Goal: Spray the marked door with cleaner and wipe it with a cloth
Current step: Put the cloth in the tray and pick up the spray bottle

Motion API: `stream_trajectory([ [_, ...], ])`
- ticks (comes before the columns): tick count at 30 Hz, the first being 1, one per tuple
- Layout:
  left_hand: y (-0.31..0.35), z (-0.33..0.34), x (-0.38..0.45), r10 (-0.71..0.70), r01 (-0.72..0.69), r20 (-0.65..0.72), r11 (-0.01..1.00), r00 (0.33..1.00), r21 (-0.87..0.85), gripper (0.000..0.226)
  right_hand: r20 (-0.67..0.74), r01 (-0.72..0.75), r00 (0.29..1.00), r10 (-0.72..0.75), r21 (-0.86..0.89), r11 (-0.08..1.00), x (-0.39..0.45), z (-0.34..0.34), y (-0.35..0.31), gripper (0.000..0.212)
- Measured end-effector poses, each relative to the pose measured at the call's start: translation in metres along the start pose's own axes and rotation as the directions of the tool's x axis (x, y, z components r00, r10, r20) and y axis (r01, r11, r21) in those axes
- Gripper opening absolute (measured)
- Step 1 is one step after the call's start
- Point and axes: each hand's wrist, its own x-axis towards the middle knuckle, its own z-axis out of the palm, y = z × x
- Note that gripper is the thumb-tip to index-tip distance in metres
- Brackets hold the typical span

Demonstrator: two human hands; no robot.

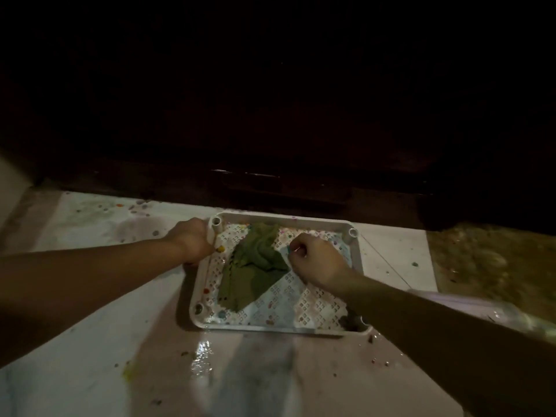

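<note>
Dim light falls on a pale, paint-speckled floor [99, 296] with a wet patch near me, and the dark wooden door [270, 115] stands just beyond. Between them sits a white rectangular plastic tray [356, 260] with a perforated base and short corner posts. My left hand [192, 243] curls round its left rim near the far corner, I judge to keep it from sliding. My right hand [316, 263] hovers over the tray, fingers curled and pinching at the edge of the crumpled olive-green cloth [255, 266] lying inside, seemingly to lift it for wiping. Small coloured blobs dot the tray's base. No spray bottle is visible.
</note>
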Motion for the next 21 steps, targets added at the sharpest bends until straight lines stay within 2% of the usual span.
stream_trajectory([
  [4, 0.026, 0.009, 0.002, 0.027, -0.027, 0.003, 1.0, 1.0, 0.004, 0.018, -0.073, -0.06, 0.995, 0.063, 0.046, 0.997, -0.001, 0.002, 0.022, 0.026],
  [7, 0.048, 0.011, 0.001, 0.045, -0.046, 0.055, 0.998, 0.997, 0.03, 0.031, -0.186, -0.127, 0.972, 0.143, 0.093, 0.988, -0.006, -0.015, 0.04, 0.022],
  [9, 0.059, 0.01, -0.002, 0.061, -0.07, 0.073, 0.988, 0.996, 0.136, 0.039, -0.27, -0.19, 0.939, 0.213, 0.112, 0.976, -0.014, -0.03, 0.057, 0.02],
  [12, 0.07, 0.005, -0.007, 0.185, -0.15, -0.028, 0.869, 0.982, 0.471, 0.036, -0.372, -0.348, 0.85, 0.373, 0.135, 0.928, -0.031, -0.05, 0.088, 0.024],
  [14, 0.076, 0.004, -0.01, 0.261, -0.156, -0.104, 0.803, 0.96, 0.575, 0.046, -0.417, -0.442, 0.79, 0.45, 0.122, 0.889, -0.043, -0.06, 0.106, 0.027],
  [18, 0.079, 0.01, -0.008, 0.262, -0.164, -0.143, 0.86, 0.954, 0.483, 0.047, -0.532, -0.552, 0.641, 0.553, 0.182, 0.814, -0.062, -0.068, 0.13, 0.036],
  [21, 0.075, 0.015, -0.006, 0.233, -0.165, -0.18, 0.93, 0.956, 0.327, 0.039, -0.534, -0.614, 0.508, 0.676, 0.325, 0.719, -0.073, -0.065, 0.142, 0.049],
])
